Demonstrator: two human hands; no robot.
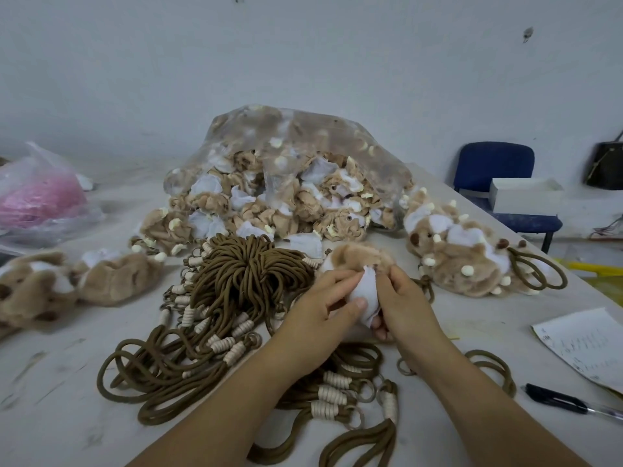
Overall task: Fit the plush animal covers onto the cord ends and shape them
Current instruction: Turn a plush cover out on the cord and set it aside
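Observation:
Both hands hold one tan plush animal cover [357,257] with a white lining [365,291] above the table. My left hand [323,308] pinches the lining from the left, thumb on the white fabric. My right hand [404,301] grips it from the right, fingers curled under. A heap of brown cords [242,274] with cream wound ends and rings lies under and left of my hands. More cords [350,392] lie beneath my forearms. Whether a cord end is inside the cover is hidden.
A clear bag [286,173] full of plush covers stands behind the cords. Covers fitted on cords [462,257] lie at the right, loose covers [67,281] at the left. A pink-filled bag [37,197], a paper sheet [586,345], a pen [559,401], a blue chair [495,166] and a white box [526,193] surround them.

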